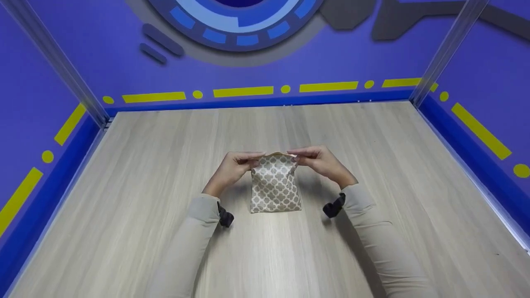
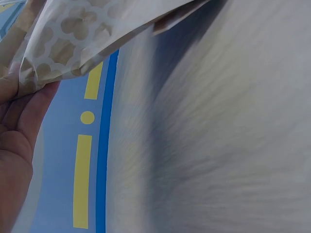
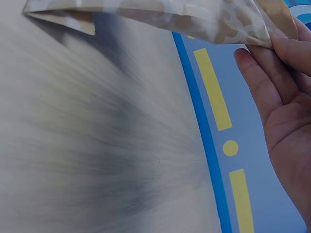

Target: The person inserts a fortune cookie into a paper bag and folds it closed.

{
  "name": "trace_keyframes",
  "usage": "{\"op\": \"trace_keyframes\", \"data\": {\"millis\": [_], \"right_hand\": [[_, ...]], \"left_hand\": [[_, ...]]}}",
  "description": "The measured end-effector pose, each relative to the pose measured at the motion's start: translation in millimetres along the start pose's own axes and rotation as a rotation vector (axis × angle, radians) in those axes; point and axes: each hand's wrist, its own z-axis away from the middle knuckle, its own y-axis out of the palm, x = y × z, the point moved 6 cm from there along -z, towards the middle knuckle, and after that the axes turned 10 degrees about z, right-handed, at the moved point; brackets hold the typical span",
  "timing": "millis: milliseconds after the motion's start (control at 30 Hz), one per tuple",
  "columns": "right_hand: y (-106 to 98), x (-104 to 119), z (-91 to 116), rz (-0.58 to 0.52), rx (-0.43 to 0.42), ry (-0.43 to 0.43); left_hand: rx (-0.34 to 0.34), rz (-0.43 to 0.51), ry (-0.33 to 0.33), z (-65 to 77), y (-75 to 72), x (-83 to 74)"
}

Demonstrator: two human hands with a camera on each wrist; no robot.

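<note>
A small paper bag (image 1: pixel 275 184) with a tan and white lattice pattern is held up between both hands, its top edge away from the person. At the top left corner, the left hand (image 1: pixel 238 165) pinches it between thumb and fingers. My right hand (image 1: pixel 321 161) pinches the opposite top corner the same way. Brown inner paper shows along the slightly parted top edge. In the left wrist view the paper bag (image 2: pixel 73 41) slants over the table, with a folded flap at its lower end. The right wrist view shows the paper bag (image 3: pixel 194 19) from its other side.
Below lies a pale wood-grain table (image 1: pixel 145 174). Purple-blue panels (image 1: pixel 248 74) with yellow dashes border its back and sides, and metal posts (image 1: pixel 447 49) stand at the rear corners. Each wrist wears a black strap mount (image 1: pixel 333 207) over a beige sleeve.
</note>
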Motion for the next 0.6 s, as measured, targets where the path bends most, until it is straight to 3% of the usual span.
{"op": "trace_keyframes", "data": {"millis": [133,600], "right_hand": [[0.2,-2.7,0.3,0.008,0.006,0.022],[-0.1,-6.6,1.0,0.068,0.013,0.016]], "left_hand": [[0.011,0.031,-0.005,-0.8,0.7,1.0],[0.023,-0.102,0.002,-0.3,0.3,-0.2]]}}
